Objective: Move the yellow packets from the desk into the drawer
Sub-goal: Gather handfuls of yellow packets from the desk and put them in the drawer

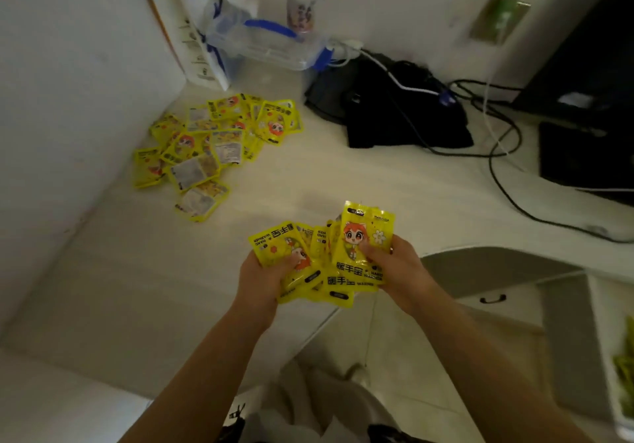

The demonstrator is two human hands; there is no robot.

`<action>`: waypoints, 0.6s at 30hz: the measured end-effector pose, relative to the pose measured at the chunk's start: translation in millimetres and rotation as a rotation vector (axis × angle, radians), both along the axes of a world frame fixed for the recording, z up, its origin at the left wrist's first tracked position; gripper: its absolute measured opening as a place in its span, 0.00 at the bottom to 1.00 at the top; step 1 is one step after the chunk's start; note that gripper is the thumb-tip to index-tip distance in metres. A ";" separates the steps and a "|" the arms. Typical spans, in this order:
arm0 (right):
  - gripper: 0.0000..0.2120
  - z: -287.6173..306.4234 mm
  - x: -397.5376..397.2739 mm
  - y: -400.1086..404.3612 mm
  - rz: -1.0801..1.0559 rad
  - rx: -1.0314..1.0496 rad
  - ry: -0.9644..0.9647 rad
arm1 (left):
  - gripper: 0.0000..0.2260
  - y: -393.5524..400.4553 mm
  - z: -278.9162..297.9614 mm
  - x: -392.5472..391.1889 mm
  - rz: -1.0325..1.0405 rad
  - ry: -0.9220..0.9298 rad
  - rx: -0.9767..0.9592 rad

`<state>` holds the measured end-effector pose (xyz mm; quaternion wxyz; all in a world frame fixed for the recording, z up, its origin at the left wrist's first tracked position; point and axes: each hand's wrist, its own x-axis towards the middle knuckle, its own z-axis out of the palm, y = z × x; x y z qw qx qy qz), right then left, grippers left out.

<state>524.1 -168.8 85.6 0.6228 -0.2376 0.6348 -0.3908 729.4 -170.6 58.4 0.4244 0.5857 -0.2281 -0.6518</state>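
A fanned bunch of yellow hand-warmer packets [322, 247] with a red-haired cartoon figure is held above the desk's front edge. My left hand [260, 278] grips the bunch from the left, thumb on top. My right hand [394, 267] grips its right side, thumb pressed on the upright front packet. A loose pile of several more yellow packets [212, 144] lies on the white desk [137, 271] near the left wall. An open drawer [614, 356] at the lower right edge shows yellow-green contents.
A clear plastic box with blue clips [267, 44] and a white carton [199, 23] stand at the back. Black cloth [394, 113] with cables [497, 154] lies to the right, beside dark equipment [583, 154]. A closed drawer with a black handle [493, 299] sits below the desk.
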 end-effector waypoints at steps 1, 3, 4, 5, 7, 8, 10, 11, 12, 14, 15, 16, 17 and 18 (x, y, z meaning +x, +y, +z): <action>0.10 1.6 -13.3 10.7 -0.035 -0.006 -0.003 | 0.13 2.2 0.8 -12.2 -0.037 -0.012 0.006; 0.12 3.6 -39.9 33.0 -0.110 -0.018 0.008 | 0.14 7.9 3.7 -38.9 -0.133 -0.023 -0.001; 0.12 3.8 -53.1 44.8 -0.150 -0.024 0.019 | 0.14 11.2 4.4 -52.8 -0.182 -0.027 -0.008; 0.12 3.5 -66.5 57.7 -0.193 -0.029 0.028 | 0.14 15.0 4.6 -67.1 -0.229 -0.033 -0.013; 0.11 1.8 -93.8 87.4 -0.279 -0.033 0.034 | 0.14 26.4 4.3 -98.4 -0.315 -0.047 -0.017; 0.11 0.4 -107.0 102.5 -0.320 -0.034 0.032 | 0.14 33.6 4.3 -114.0 -0.346 -0.053 -0.013; 0.10 -2.5 -136.0 136.0 -0.411 -0.035 0.029 | 0.15 53.1 5.2 -148.8 -0.403 -0.067 -0.004; 0.09 -3.6 -150.5 153.5 -0.458 -0.032 0.027 | 0.15 64.8 6.4 -166.9 -0.429 -0.072 -0.001; 0.10 -4.6 -165.5 171.1 -0.501 -0.033 0.022 | 0.15 77.6 7.9 -185.4 -0.455 -0.073 0.005; 0.10 -5.7 -194.5 205.2 -0.569 -0.047 0.004 | 0.16 104.4 8.4 -220.5 -0.496 -0.076 0.023; 0.10 -6.6 -209.1 222.2 -0.602 -0.051 -0.002 | 0.16 118.2 7.5 -237.8 -0.512 -0.081 0.025; 0.11 -7.8 -224.7 240.8 -0.639 -0.050 -0.007 | 0.15 132.8 5.1 -256.1 -0.529 -0.087 0.025; 0.12 -9.5 -240.3 259.0 -0.676 -0.047 -0.014 | 0.14 147.3 1.7 -274.0 -0.547 -0.089 0.026; 0.14 -11.6 -255.2 276.3 -0.708 -0.042 -0.026 | 0.13 161.0 -1.2 -290.8 -0.562 -0.084 0.031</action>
